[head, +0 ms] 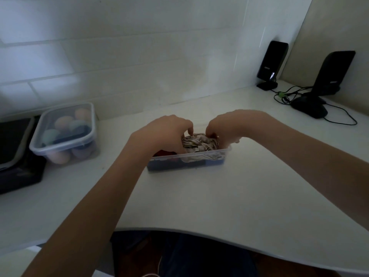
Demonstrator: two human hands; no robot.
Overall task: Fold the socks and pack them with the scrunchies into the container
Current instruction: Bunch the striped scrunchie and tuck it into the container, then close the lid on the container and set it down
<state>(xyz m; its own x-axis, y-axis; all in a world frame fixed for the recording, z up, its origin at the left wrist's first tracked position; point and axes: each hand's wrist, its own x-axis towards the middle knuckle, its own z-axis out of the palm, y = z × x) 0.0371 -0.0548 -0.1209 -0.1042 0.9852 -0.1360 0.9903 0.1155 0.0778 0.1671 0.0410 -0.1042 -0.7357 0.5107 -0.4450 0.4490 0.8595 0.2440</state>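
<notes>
The shallow clear plastic container w/ dark blue contents (187,163) sits mid-bench on the white bench (219,196), long axis running left-right across the person's front, right end a bit farther away. Sticking up out of its right half is a bunched beige-and-dark patterned fabric piece (199,143), prob a scrunchie or rolled sock, can't tell which; part of it shows through the near wall too. A dark red item (164,153) lies low in the left half, mostly hidden. Both hands are right over the container, so what matters is straight down: the fabric is directly under the fingertips, rising above the rim, and looks to need pressing in. Left hand (165,132) comes in from the left, fingers curled down onto the fabric's left side, thumb side hidden. Right hand (229,126) mirrors it from the right, fingers bent and pinched on the top right edge of the bundle. Both about equally near, neither open flat. A lidded clear tub of pastel round things (65,134) stands well apart at left
</notes>
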